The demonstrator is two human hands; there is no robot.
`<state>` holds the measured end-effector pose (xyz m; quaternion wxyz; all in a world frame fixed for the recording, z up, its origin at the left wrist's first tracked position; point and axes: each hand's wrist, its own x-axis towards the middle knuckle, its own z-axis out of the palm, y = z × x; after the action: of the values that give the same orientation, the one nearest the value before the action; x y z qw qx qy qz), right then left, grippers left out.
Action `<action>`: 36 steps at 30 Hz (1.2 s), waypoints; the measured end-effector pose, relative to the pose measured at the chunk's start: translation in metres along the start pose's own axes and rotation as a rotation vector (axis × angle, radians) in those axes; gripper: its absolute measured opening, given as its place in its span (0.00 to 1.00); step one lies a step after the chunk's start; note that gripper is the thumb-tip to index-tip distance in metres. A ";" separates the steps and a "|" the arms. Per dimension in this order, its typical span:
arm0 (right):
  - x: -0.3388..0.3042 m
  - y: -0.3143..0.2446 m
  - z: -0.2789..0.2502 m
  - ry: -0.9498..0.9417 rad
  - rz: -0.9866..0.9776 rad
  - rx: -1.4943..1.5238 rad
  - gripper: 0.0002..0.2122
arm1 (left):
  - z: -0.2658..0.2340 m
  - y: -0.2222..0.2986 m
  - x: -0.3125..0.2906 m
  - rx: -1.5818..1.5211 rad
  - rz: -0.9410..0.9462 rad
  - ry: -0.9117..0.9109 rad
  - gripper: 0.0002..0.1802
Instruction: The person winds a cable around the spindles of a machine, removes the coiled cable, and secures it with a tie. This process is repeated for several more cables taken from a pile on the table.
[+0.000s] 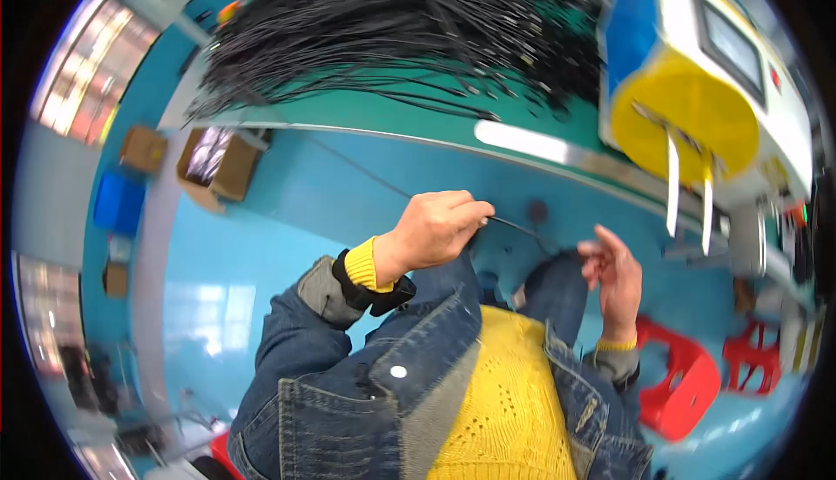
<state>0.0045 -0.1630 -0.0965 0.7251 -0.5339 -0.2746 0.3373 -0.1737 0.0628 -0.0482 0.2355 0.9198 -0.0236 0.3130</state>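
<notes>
Head view: the left hand (433, 232) pinches a thin black cable (514, 225) near its end, grip closed on it. The right hand (615, 273) hangs open just right, empty. Keeping the pinch firm should stop slipping; the cable heap (383, 31) lies far on the green worktop (418, 118).

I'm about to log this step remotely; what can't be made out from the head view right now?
- Head view: where the thin black cable ends, lost against dark jeans near the right hand.
- Left hand: its fingertip grip, hidden by curled fingers.
- Cable pile: single connectors, too small and blurred.
- Machine: its right side, cut off by the rim.
</notes>
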 end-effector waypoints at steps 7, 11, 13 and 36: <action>-0.042 -0.045 -0.020 0.161 -0.605 -1.085 0.15 | 0.041 0.048 0.036 -0.299 -0.163 -0.102 0.07; -0.053 -0.081 -0.036 0.424 -0.864 -1.232 0.14 | 0.041 0.087 0.079 -0.496 -0.178 -0.207 0.06; -0.044 -0.093 -0.042 0.534 -0.939 -1.243 0.13 | 0.043 0.100 0.104 -0.451 -0.103 -0.101 0.06; 0.009 -0.018 -0.071 0.692 -0.512 -0.973 0.06 | 0.095 0.027 0.156 -0.649 -0.292 0.148 0.09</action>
<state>0.0673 -0.2014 -0.0982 0.5045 -0.7969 -0.2651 -0.2004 -0.0004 0.0127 -0.0110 0.5583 0.7658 0.0268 0.3180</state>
